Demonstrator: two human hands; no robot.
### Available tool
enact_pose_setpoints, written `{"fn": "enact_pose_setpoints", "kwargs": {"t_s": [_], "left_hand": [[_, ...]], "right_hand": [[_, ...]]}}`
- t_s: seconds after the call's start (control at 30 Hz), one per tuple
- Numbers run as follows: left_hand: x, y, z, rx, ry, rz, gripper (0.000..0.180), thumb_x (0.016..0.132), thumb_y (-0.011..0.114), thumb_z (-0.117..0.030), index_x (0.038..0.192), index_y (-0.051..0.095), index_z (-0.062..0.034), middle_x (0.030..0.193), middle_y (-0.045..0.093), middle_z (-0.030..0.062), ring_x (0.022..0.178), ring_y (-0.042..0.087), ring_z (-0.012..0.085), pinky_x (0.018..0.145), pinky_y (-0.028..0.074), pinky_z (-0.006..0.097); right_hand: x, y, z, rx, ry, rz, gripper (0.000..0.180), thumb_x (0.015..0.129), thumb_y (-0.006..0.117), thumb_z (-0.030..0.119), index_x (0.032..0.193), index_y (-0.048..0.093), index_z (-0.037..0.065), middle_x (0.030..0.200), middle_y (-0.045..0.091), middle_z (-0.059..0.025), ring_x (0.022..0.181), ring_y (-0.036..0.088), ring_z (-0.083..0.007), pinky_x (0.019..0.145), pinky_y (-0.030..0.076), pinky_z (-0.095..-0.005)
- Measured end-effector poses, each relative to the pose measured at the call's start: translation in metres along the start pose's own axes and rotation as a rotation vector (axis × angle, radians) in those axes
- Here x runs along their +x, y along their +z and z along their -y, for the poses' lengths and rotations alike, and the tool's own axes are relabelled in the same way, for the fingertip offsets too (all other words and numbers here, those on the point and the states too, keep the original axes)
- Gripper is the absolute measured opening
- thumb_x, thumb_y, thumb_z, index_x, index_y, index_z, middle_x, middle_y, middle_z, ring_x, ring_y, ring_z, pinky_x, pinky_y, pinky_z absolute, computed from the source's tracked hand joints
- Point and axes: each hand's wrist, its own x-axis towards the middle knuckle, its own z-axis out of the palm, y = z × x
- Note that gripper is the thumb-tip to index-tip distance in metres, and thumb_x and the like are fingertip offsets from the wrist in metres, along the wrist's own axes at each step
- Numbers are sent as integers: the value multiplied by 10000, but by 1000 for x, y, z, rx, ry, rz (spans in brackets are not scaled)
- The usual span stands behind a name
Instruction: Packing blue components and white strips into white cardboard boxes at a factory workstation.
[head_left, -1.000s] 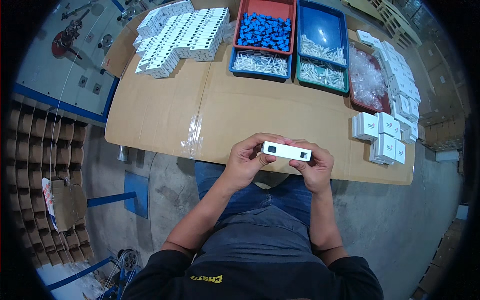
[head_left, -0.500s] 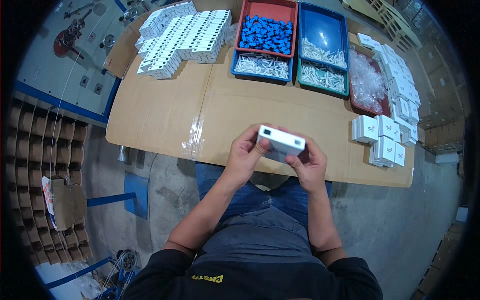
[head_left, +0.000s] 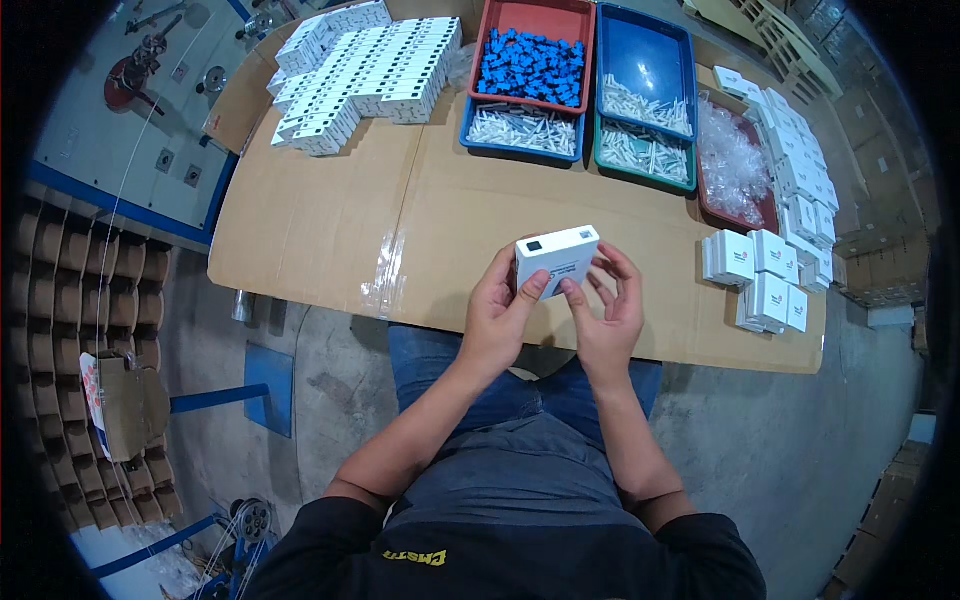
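Above the near edge of the table, a small white box [head_left: 556,264] is tilted up, with a dark square at the left end of its top face and printing on its front. My left hand [head_left: 497,315] grips its left end, thumb across the front and fingers hidden behind. At the other end is my right hand [head_left: 610,320], its thumb against the lower front and its bent, slightly parted fingers by the right edge. Beneath both hands lies the cardboard-covered tabletop [head_left: 330,230].
Rows of white boxes [head_left: 375,70] stand at far left. A red tray [head_left: 532,15] of blue pieces and a blue tray [head_left: 645,50] of white pieces sit on other trays. Clear plastic [head_left: 733,160] fills another tray. White box stacks [head_left: 770,300] stand at right.
The box has been raised and turned, its right end now higher and more of its printed front showing. My right hand's fingers have loosened and shifted lower on it.
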Motion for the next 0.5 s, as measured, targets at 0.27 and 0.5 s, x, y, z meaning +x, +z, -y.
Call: {"fn": "enact_pose_setpoints", "kwargs": {"t_s": [0.27, 0.5], "left_hand": [[-11, 6, 9, -102, 18, 273, 887, 1035, 255, -709, 1531, 389, 14, 1560, 457, 176, 1434, 456, 310, 1219, 292, 448], [33, -92, 37, 311, -80, -29, 444, 1062, 553, -332, 1381, 572, -24, 1307, 667, 152, 1173, 638, 279, 1064, 466, 400]], "right_hand": [[0, -4, 0, -251, -104, 216, 825, 910, 769, 138, 1581, 317, -25, 1538, 470, -210, 1353, 544, -299, 1074, 471, -396], [20, -9, -9, -463, -240, 209, 602, 958, 624, 77, 1520, 432, -20, 1456, 540, -238, 1279, 606, -353, 1025, 496, -395]]}}
